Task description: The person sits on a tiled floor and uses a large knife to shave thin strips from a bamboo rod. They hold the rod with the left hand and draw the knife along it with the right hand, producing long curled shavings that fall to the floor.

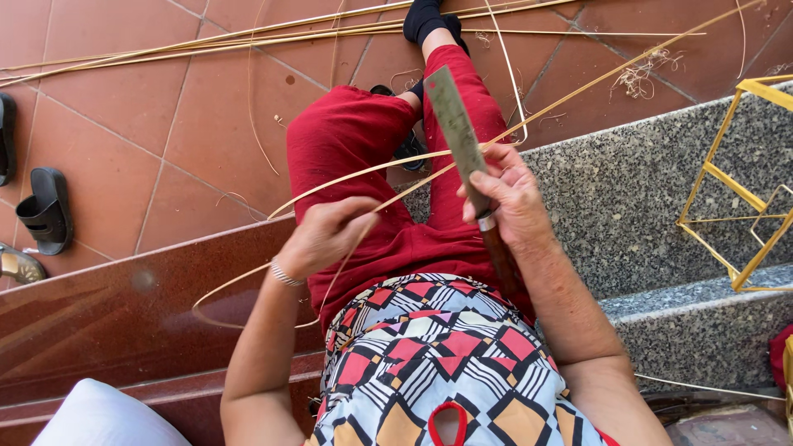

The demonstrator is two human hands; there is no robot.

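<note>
I sit on a step in red trousers and a patterned top. My right hand [510,198] grips the wooden handle of a long flat knife [457,124], blade pointing up and away over my lap. My left hand [329,234] pinches thin bamboo strips [578,89] that run diagonally to the upper right and curve back in a loop past my left wrist. The blade meets the strips just above my right thumb. A silver bracelet circles my left wrist.
Long bamboo strips [206,41] lie across the terracotta tiled floor [124,107] at the top. Black sandals [45,211] sit at left. A yellow bamboo frame [735,190] rests on the grey granite step [628,190] at right. A white cushion [99,417] is at bottom left.
</note>
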